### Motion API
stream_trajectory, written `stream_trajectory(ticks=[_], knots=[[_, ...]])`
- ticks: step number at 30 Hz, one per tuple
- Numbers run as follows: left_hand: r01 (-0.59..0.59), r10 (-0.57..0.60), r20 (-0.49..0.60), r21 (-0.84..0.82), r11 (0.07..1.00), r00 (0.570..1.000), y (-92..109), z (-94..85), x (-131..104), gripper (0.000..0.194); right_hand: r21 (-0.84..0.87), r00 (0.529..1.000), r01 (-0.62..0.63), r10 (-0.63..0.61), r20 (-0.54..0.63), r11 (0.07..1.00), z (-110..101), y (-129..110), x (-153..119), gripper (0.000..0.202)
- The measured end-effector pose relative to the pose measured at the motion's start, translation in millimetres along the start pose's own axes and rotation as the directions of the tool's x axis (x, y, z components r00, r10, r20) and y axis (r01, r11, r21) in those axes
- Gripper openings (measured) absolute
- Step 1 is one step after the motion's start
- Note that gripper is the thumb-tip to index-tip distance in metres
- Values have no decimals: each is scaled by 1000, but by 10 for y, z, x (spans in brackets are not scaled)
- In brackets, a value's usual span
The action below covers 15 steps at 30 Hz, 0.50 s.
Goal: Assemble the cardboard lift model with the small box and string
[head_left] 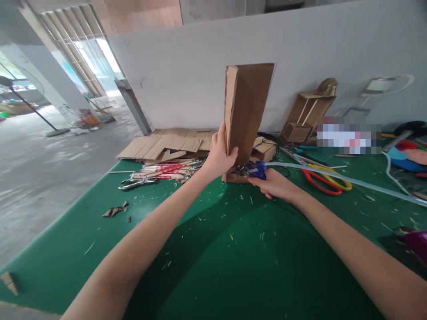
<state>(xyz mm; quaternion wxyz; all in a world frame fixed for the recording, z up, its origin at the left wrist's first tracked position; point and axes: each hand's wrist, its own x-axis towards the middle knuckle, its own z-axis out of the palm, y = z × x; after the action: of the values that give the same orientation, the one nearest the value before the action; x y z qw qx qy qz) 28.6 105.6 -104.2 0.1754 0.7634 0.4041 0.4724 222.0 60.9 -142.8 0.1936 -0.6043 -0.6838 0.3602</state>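
An open cardboard box point(251, 102) stands on end on the green table. My left hand point(220, 151) is closed on its left wall, with the thumb on the inner side. In my right hand point(275, 184) is a blue hot glue gun point(256, 170), its nozzle pointing left into the bottom of the box. A long translucent glue stick point(333, 173) runs out of the back of the gun toward the right. The nozzle tip is too small to make out against the cardboard.
Flat cardboard sheets point(167, 143), wrapped chopsticks point(170, 170) and pliers point(138, 183) lie left of the box. Red-and-yellow-handled scissors point(325, 182) lie right. A cardboard model point(308, 111) leans on the wall point(173, 80). Scraps point(115, 210) dot the green tabletop point(213, 266).
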Motion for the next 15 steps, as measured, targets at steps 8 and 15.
stream_trajectory(ticks=[8,15], knots=[[4,-4,14,-29,1000,1000,-6,-11,-1,74,-339,993,6,-45,-107,941,-197,48,-333,40],[6,-6,20,-18,1000,1000,1,-23,-1,74,-365,993,8,-50,-106,931,-212,69,-350,37]])
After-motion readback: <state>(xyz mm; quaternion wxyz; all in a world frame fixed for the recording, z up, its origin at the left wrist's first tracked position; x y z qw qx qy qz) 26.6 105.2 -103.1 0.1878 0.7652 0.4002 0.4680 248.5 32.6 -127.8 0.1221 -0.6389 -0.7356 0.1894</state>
